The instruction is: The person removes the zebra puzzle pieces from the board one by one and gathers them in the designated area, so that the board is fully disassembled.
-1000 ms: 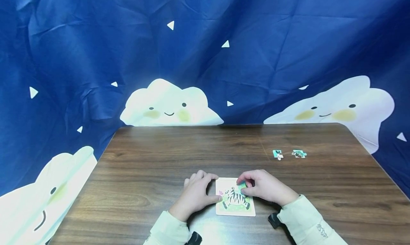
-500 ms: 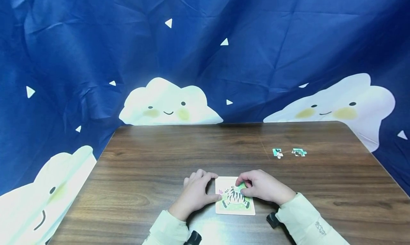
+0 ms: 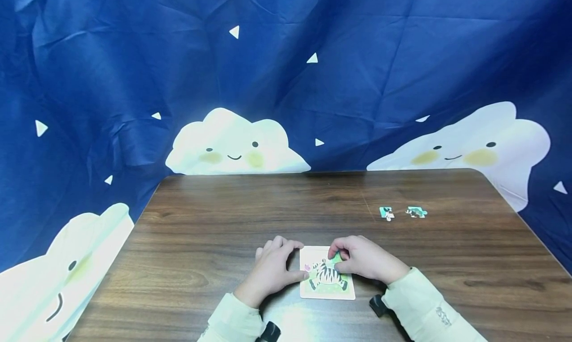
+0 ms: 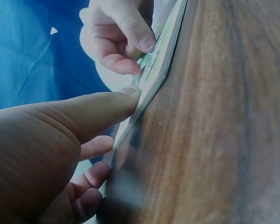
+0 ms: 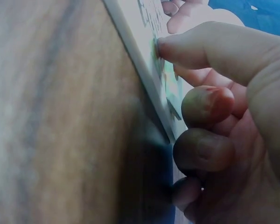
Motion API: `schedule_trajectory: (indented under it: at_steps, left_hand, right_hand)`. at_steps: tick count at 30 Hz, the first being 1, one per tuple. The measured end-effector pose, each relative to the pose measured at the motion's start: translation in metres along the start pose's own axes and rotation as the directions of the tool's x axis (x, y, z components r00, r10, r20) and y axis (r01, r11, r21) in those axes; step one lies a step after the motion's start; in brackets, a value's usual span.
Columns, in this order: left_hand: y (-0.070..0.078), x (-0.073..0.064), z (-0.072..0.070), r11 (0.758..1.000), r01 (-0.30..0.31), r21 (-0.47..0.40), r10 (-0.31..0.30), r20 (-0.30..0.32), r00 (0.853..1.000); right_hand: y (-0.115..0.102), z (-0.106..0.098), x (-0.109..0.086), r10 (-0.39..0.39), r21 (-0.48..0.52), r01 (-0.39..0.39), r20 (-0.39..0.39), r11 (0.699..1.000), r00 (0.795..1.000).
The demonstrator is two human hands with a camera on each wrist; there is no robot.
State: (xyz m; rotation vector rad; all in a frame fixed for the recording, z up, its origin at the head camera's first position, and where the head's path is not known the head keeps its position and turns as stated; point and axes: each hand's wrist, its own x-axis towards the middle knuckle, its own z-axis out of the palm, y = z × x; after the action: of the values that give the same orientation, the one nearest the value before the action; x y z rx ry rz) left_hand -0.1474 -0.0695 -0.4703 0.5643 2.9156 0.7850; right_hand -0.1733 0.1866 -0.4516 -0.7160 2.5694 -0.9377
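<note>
A square zebra puzzle board (image 3: 328, 294) lies flat on the table in front of me. My left hand (image 3: 269, 275) rests at its left side, the thumb lying straight over the edge and the index fingertip near the far left corner. Over the board's far right part, my right hand (image 3: 368, 258) pinches a green puzzle piece (image 3: 336, 258) between thumb and index finger. In the right wrist view the piece (image 5: 174, 108) is tilted, one edge raised off the board; fingers hide part of it. The left wrist view shows the left thumb (image 4: 116, 103) touching the board.
Two loose puzzle pieces lie at the back right of the brown wooden table (image 3: 201, 223): a small teal and white one (image 3: 386, 213) and a wider teal one (image 3: 416, 212). A blue curtain (image 3: 268, 74) with white clouds hangs behind the table.
My right hand has shifted very slightly left with the puzzle piece, whose visible top has turned from teal to green. The left hand keeps its place on the board.
</note>
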Motion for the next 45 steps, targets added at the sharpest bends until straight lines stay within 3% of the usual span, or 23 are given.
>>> schedule_trajectory:
  at_steps: [10,21,31,40,45]
  left_hand:
    - [-0.001,0.000,0.000,1.000,0.001,-0.005,-0.001,-0.005,1.000]
    - [0.001,0.000,0.001,1.000,-0.003,0.001,0.003,0.003,1.000]
    - [0.000,0.000,0.000,1.000,0.003,-0.004,-0.003,-0.002,1.000]
    - [0.001,-0.001,-0.002,1.000,0.010,0.010,-0.010,0.010,1.000]
    - [0.002,0.000,-0.002,1.000,0.008,-0.001,-0.008,0.012,1.000]
  right_hand:
    - [0.001,0.001,-0.001,0.011,0.005,-0.011,-0.049,1.000,0.999]
    - [0.006,-0.007,-0.010,0.089,0.009,-0.089,-0.096,0.996,0.991]
    - [0.009,-0.007,-0.009,0.054,0.000,-0.055,-0.086,0.999,0.995]
    - [0.009,-0.005,-0.010,-0.003,-0.002,0.003,-0.124,1.000,0.992]
    - [0.010,-0.006,-0.010,0.009,0.004,-0.009,-0.128,1.000,0.992]
